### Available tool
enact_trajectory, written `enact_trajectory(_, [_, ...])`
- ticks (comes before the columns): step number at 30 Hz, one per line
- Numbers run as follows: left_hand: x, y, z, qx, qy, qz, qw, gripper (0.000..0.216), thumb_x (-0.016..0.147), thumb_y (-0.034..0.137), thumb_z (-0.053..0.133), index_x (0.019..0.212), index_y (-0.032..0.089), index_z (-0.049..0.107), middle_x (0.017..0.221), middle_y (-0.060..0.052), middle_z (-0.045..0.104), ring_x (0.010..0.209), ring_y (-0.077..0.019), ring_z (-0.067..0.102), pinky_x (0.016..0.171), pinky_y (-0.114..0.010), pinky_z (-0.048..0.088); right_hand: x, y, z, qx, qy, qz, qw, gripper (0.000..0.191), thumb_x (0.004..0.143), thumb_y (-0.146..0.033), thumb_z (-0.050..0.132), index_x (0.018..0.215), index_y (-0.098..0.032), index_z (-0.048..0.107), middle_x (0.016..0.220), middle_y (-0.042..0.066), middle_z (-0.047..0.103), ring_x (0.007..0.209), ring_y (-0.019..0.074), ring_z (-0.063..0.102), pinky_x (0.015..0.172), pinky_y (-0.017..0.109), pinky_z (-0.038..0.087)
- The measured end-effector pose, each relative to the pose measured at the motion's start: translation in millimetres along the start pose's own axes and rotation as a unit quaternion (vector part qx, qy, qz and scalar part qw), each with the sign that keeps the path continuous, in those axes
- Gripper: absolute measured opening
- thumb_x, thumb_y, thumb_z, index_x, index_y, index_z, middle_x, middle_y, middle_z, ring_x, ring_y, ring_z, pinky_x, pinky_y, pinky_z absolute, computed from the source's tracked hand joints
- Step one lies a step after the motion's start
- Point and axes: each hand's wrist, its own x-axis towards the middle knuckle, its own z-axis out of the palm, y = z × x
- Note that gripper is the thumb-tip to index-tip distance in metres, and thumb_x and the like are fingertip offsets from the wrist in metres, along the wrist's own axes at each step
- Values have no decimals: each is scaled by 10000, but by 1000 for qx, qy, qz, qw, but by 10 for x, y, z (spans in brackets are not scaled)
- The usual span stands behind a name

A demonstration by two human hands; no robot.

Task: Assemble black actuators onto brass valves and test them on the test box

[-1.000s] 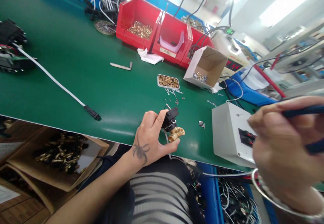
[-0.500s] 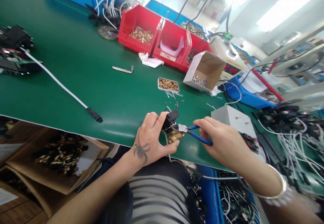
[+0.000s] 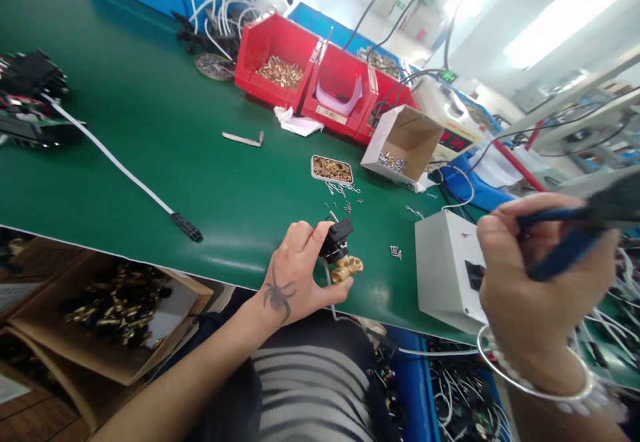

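Observation:
My left hand (image 3: 296, 270) is closed around a small black housing (image 3: 339, 237) with a brass valve body (image 3: 349, 269) on its lower side, held at the table's front edge. A thin grey cable (image 3: 329, 289) runs down from it past the hand. At the far right, my right hand (image 3: 543, 302) is closed round the blue handles of a pair of pliers (image 3: 567, 252). The pliers' head points right, away from the valve, and is blurred. Several small screws (image 3: 395, 252) lie on the green tabletop between the two hands.
A white dish (image 3: 332, 169) of brass parts sits beyond the valve, with loose metal clips around it. Behind stand red bins (image 3: 278, 99) and a cardboard box (image 3: 383, 142). A grey box (image 3: 440, 272) stands near my right hand. A white cable (image 3: 117, 162) lies on the left.
My right hand has swung the pliers away from the valve, to the far right and past the grey box. My left hand keeps the valve in the same place.

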Motion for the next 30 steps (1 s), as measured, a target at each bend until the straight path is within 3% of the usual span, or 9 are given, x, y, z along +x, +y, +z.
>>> enact_trajectory(5, [10, 10, -13, 10, 6, 2, 1000, 582, 751, 376, 688, 1248, 167, 469, 928, -33, 477, 853, -215, 505, 731, -347, 503, -14, 20, 46, 4, -236, -94, 967, 182, 823, -122, 541, 945, -255, 564, 680, -19, 529, 543, 166, 511, 504, 279, 386])
enact_trajectory(10, [16, 25, -13, -4, 3, 0, 1000, 592, 748, 382, 693, 1253, 167, 472, 941, -40, 475, 861, -217, 500, 723, -345, 511, 2, -29, 14, -4, 28, 22, 999, 138, 884, -186, 571, 982, -280, 544, 815, 15, 547, 651, 194, 532, 626, 336, 456])
enact_trajectory(14, [9, 6, -5, 6, 3, 0, 1000, 605, 741, 377, 698, 1261, 165, 472, 940, -41, 480, 863, -221, 507, 736, -353, 511, 11, 22, 21, -11, -291, -85, 953, 202, 817, -113, 518, 951, -253, 574, 697, -3, 533, 565, 173, 513, 507, 283, 385])
enact_trajectory(15, [7, 0, -3, 7, 4, 0, 1000, 606, 740, 378, 699, 1261, 171, 470, 937, -39, 481, 859, -220, 508, 731, -351, 509, 17, 33, 15, -17, -287, -82, 954, 197, 817, -116, 528, 957, -242, 583, 698, -6, 534, 565, 165, 513, 516, 279, 388])
enact_trajectory(19, [9, -9, -1, 3, 10, 6, 1000, 592, 741, 378, 695, 1252, 183, 471, 930, -34, 476, 841, -214, 511, 709, -340, 503, 8, 15, 21, 13, 67, -32, 997, 198, 864, -136, 595, 1032, -237, 569, 808, -4, 508, 619, 148, 499, 581, 279, 418])
enact_trajectory(21, [14, -1, -1, 9, 5, 11, 1000, 599, 741, 377, 693, 1259, 173, 473, 938, -39, 484, 851, -219, 509, 721, -348, 505, -10, -9, 54, 23, 41, -86, 995, 228, 834, -98, 586, 1009, -244, 580, 776, -18, 497, 579, 139, 479, 536, 259, 392])
enact_trajectory(24, [22, 8, 1, 18, -7, 10, 1000, 608, 737, 378, 696, 1262, 156, 482, 939, -44, 494, 869, -226, 506, 734, -356, 504, -12, -27, 72, 3, -194, -147, 970, 250, 778, -63, 556, 945, -245, 598, 675, -37, 506, 529, 136, 475, 496, 246, 360])
enact_trajectory(28, [28, 0, -1, 1, 7, 0, 1000, 588, 735, 372, 703, 1239, 159, 490, 924, -35, 475, 849, -215, 501, 709, -337, 502, -1, -24, 50, 6, 1, -16, 1000, 178, 870, -142, 564, 1014, -244, 542, 801, 0, 522, 633, 160, 507, 609, 286, 426])
enact_trajectory(30, [32, 0, -4, -1, 4, 5, 1000, 597, 728, 369, 706, 1245, 167, 486, 934, -37, 481, 852, -216, 503, 717, -342, 503, -13, -14, 70, 10, -19, -26, 999, 197, 872, -136, 527, 1033, -249, 531, 793, 2, 514, 627, 166, 511, 587, 283, 429])
